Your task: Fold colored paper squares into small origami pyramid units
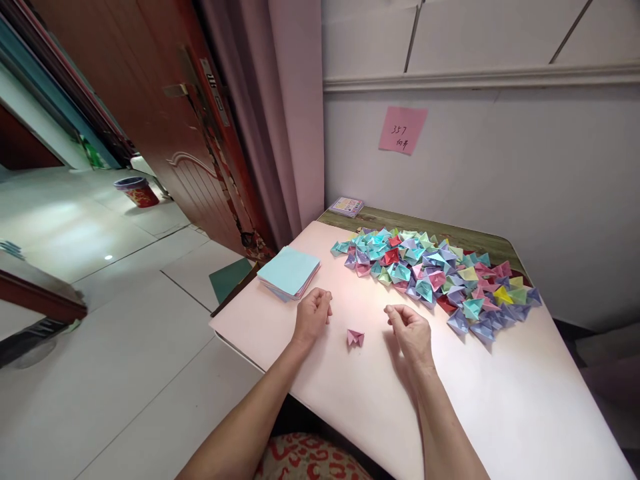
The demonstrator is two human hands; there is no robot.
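A small folded pink paper piece (355,338) lies on the pale pink tabletop (345,400) between my two hands, touched by neither. To its left, my left hand (313,315) is loosely closed, fingers curled in and no object showing in them. My right hand (411,331) hovers to the right, its thumb and index finger pinched together with nothing visible between them. Near the left hand is a stack of square paper sheets (289,270), light blue on top. A large heap of folded paper pieces (425,270) in many colours spreads beyond my right hand.
On the wall hangs a pink note (403,131) with handwriting. Behind the table's wooden back strip (400,219) rises the wall; a small stack of cards (347,207) sits at its left end. A brown door (165,100) and a bucket (137,191) are at left.
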